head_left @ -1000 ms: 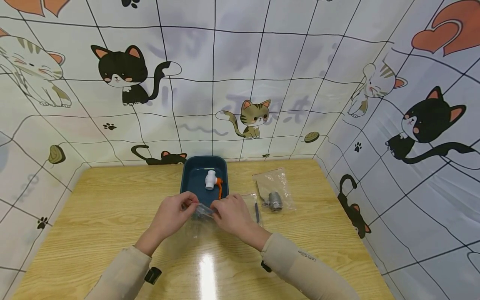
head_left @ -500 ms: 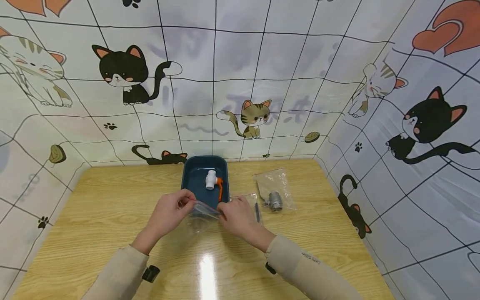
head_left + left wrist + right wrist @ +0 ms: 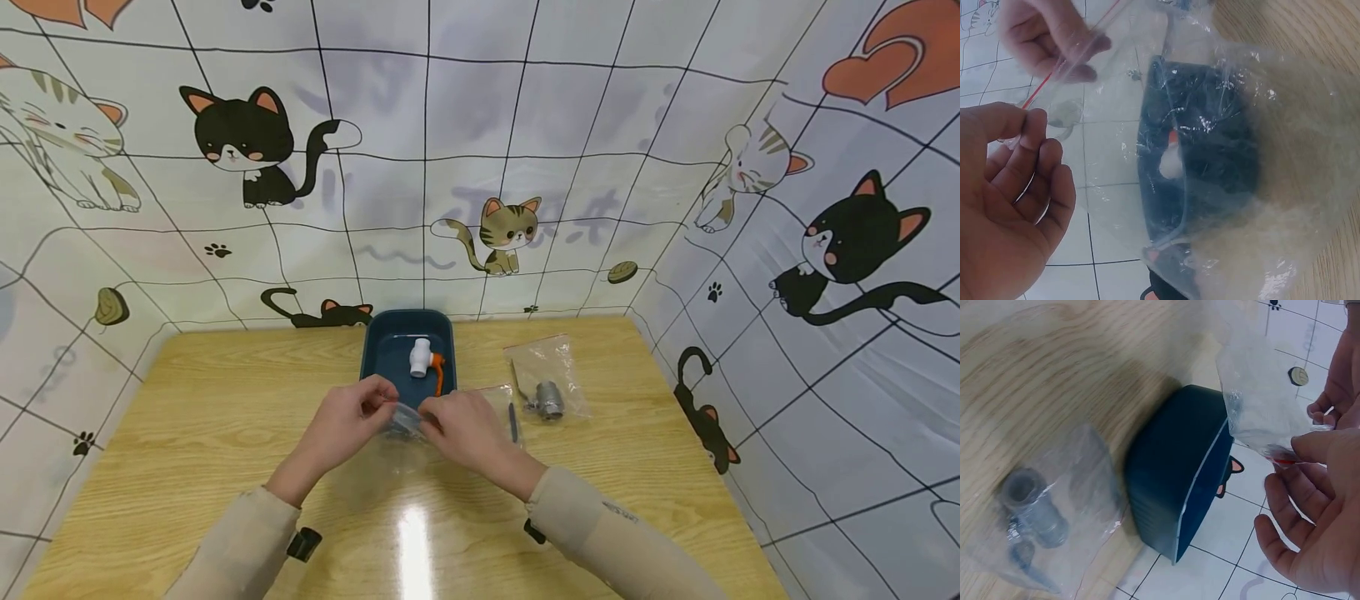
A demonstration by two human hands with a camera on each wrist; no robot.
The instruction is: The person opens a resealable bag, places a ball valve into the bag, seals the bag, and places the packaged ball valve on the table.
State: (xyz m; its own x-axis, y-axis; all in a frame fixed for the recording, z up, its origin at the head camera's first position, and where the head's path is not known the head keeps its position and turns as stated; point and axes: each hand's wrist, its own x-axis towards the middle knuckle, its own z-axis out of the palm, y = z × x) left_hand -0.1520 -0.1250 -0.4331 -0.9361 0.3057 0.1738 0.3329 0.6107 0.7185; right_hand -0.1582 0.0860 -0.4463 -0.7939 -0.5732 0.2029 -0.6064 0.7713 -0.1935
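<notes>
Both hands hold a clear zip-lock bag [image 3: 1297, 144] with a red strip along its mouth, above the table in front of the tray. My left hand [image 3: 341, 429] pinches the mouth at one side between thumb and forefinger, its other fingers loosely curled. My right hand [image 3: 468, 433] pinches the same edge farther right, as the right wrist view of that hand [image 3: 1316, 500] shows. No contents show in the bag; the tray is visible through it in the left wrist view. In the dark blue tray [image 3: 378, 333] lies a white ball valve [image 3: 420, 358] with an orange handle [image 3: 439, 379].
Right of the tray, a clear bag [image 3: 551, 354] with a grey metal valve [image 3: 550, 400] lies on the wooden table [image 3: 225, 408]. Another clear bag [image 3: 495, 398] with a dark handle-like piece [image 3: 513, 422] is partly hidden by my right hand. Cat-print sheets [image 3: 405, 192] enclose the table.
My right hand moved slightly right, stretching the bag's mouth, then came back toward my left hand. Both hands keep hold of the bag. The tray and valve have stayed put.
</notes>
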